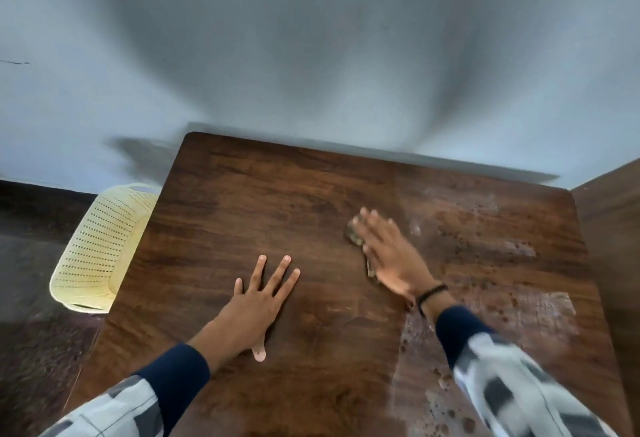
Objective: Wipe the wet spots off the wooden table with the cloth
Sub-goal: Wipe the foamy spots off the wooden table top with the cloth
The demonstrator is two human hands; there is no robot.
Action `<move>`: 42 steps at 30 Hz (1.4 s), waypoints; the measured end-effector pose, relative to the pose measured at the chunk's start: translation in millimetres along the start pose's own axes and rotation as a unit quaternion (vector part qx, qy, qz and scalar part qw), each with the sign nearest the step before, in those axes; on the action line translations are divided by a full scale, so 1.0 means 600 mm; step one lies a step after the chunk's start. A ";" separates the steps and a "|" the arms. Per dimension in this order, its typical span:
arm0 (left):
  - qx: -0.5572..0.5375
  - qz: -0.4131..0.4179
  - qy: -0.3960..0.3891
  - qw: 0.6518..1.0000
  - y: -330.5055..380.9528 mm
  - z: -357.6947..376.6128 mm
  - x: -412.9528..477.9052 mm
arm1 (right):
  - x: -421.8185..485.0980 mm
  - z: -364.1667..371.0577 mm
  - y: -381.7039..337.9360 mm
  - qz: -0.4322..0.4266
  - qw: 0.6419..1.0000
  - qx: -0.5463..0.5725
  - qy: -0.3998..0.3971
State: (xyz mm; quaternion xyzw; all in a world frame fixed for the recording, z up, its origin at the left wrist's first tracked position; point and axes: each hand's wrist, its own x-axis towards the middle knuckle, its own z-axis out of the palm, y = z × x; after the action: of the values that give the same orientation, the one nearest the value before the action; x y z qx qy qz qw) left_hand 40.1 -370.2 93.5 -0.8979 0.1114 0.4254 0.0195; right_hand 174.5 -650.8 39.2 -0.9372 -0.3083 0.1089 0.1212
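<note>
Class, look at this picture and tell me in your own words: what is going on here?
A person is wiping a wooden table. The right hand presses a cloth onto the top, fingers straight; the left hand rests flat on the wood. Wet spots show on the table's right side. A yellow basket sits off its left edge.

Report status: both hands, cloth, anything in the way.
Left hand flat on the brown wooden table. Right hand presses the crumpled brownish cloth, fingers straight. Wet spots remain on table's right side. Nothing blocks the wipe.
</note>
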 end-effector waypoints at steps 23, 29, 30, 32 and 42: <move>-0.121 -0.055 0.040 0.990 -0.014 -0.224 0.212 | 0.100 -0.025 0.070 0.079 0.994 0.037 0.061; -0.119 -0.062 0.026 0.991 -0.003 -0.232 0.214 | 0.082 -0.025 0.109 -0.082 0.996 -0.018 0.024; -0.116 -0.062 0.026 0.991 -0.003 -0.230 0.213 | 0.107 -0.037 0.123 -0.060 0.998 -0.023 0.022; -0.113 -0.061 0.028 0.991 -0.005 -0.226 0.209 | 0.149 -0.065 0.144 0.024 0.999 -0.011 0.027; -0.130 -0.061 0.028 0.989 -0.003 -0.228 0.216 | 0.023 -0.016 0.091 -0.044 0.997 0.009 0.058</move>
State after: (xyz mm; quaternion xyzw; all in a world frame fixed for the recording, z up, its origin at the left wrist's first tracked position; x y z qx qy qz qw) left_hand 224.0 -410.2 80.9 -0.9096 0.0003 0.4088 -0.0747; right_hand 218.2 -687.0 30.5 -0.9262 -0.3411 0.0521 0.1519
